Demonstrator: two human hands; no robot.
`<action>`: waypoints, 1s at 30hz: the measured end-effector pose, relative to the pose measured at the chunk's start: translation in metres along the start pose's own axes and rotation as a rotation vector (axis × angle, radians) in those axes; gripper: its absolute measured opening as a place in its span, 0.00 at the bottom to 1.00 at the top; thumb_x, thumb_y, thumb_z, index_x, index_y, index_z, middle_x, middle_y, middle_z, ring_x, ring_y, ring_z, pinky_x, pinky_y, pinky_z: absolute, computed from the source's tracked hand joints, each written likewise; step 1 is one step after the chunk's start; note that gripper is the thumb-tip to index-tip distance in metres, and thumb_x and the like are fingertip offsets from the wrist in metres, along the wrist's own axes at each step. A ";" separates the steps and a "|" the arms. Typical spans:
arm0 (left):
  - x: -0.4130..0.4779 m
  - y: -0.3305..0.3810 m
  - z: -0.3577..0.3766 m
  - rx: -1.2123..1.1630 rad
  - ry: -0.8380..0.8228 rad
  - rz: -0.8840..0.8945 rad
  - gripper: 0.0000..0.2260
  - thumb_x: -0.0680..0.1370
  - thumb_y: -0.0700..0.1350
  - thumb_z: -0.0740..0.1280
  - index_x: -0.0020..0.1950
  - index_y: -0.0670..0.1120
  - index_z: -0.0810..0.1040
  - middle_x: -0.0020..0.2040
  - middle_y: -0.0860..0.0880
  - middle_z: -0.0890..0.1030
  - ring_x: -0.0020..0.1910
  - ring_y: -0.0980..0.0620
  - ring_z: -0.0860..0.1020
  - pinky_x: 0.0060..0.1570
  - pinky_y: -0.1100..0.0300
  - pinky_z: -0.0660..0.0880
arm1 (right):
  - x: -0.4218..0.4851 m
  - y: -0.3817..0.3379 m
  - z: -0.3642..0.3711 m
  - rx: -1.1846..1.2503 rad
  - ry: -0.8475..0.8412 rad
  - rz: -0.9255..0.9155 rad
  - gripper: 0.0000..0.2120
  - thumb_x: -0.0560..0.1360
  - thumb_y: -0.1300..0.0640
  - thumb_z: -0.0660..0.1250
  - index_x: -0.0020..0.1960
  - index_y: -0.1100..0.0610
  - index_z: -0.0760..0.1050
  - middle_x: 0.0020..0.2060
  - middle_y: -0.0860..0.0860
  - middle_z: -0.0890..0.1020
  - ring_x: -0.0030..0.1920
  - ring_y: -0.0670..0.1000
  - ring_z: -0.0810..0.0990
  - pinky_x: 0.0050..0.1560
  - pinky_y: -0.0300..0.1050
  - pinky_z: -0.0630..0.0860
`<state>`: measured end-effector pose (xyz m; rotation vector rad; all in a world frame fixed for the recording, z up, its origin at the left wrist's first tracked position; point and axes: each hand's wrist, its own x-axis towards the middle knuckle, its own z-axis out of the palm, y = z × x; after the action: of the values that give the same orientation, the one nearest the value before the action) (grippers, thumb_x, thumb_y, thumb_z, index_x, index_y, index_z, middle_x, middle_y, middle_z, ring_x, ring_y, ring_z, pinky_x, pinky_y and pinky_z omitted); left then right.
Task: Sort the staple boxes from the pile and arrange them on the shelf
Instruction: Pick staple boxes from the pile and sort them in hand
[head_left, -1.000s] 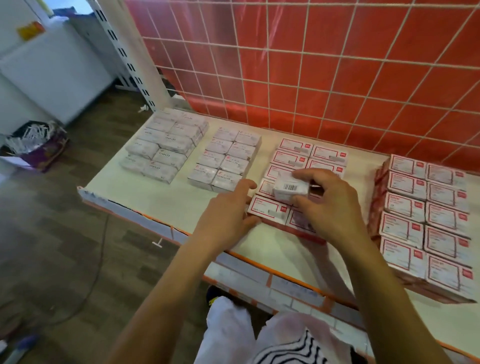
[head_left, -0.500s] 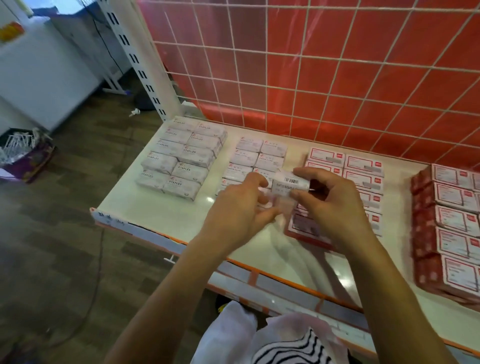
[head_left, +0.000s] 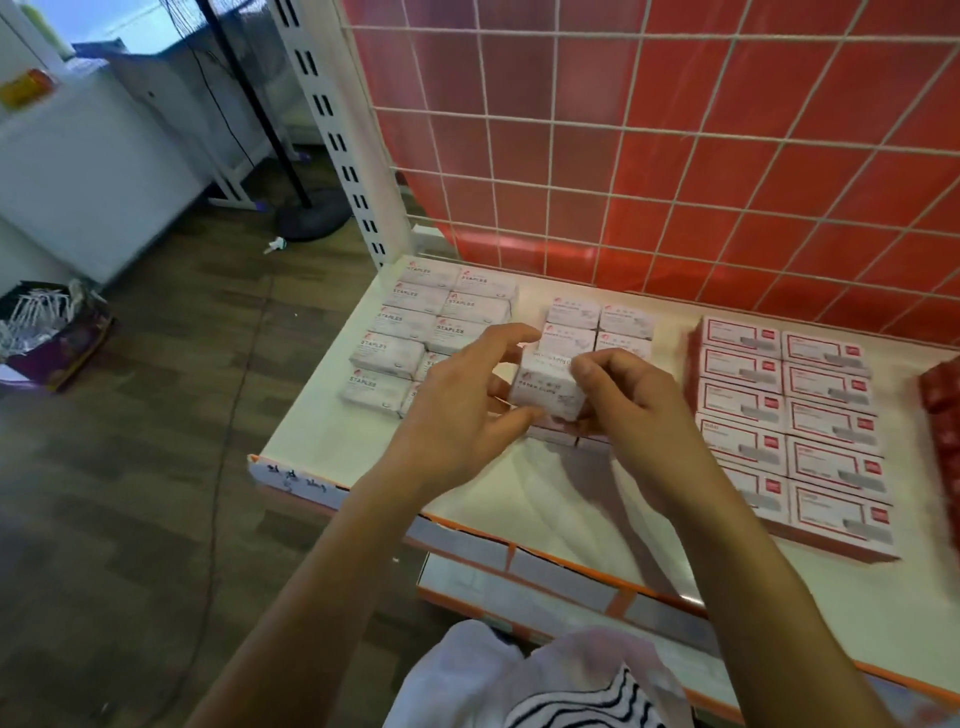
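Item in hand: one small white box (head_left: 545, 387), held level just above the near end of the middle block (head_left: 597, 327); left hand (head_left: 457, 410) curled round the box's left end, thumb under its near edge; right hand (head_left: 628, 410) pinching its right end between thumb and fingers; neither hand spread.

Step judged: setting this box down into the middle block; lettering on it too blurred to read surely, so compare it with the block's tops before lowering; keep its long side parallel to the rows; bring it down flat and snug against its neighbours; let go only once it sits square, so no lower box is pushed out of line.

Count, all on one shelf (head_left: 322, 431):
- middle block: four box tops showing beyond the hands, two by two; nearer boxes hidden under hands and held box; total cannot be told;
- STAPLES block (head_left: 405, 319), left of middle block: two columns of five, ten tops; nearest two of its right column partly behind the left hand;
- red-bordered block (head_left: 826, 384), right of middle block: two columns of five, ten tops; one corner box partly behind the right forearm;
- dark red stack (head_left: 940, 410), further right of middle block: cut by the frame edge, uncounted;
- wire grid (head_left: 623, 156), behind middle block: one.
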<state>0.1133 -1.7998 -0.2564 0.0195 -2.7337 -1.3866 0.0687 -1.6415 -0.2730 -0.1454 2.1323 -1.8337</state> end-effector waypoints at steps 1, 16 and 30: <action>0.000 -0.003 -0.004 -0.010 -0.003 0.011 0.27 0.71 0.39 0.74 0.66 0.52 0.69 0.51 0.60 0.75 0.43 0.63 0.80 0.40 0.71 0.76 | 0.001 -0.001 0.005 0.016 0.000 0.019 0.11 0.79 0.51 0.60 0.50 0.57 0.77 0.45 0.53 0.83 0.42 0.52 0.84 0.42 0.49 0.82; 0.012 -0.045 -0.057 -0.082 -0.081 0.008 0.21 0.69 0.45 0.76 0.59 0.53 0.73 0.47 0.60 0.78 0.36 0.59 0.81 0.40 0.66 0.79 | 0.006 -0.017 0.056 0.049 0.035 0.016 0.12 0.82 0.57 0.54 0.53 0.56 0.77 0.42 0.54 0.83 0.31 0.53 0.82 0.31 0.43 0.76; 0.021 -0.072 -0.075 -0.198 -0.100 -0.046 0.21 0.70 0.44 0.76 0.60 0.52 0.73 0.51 0.51 0.81 0.42 0.53 0.83 0.45 0.52 0.81 | 0.015 -0.011 0.075 -0.083 0.042 -0.067 0.19 0.78 0.68 0.59 0.63 0.51 0.74 0.52 0.47 0.83 0.44 0.46 0.82 0.46 0.43 0.80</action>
<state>0.0962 -1.9037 -0.2688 0.0013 -2.6753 -1.7089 0.0762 -1.7183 -0.2740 -0.2015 2.2600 -1.8002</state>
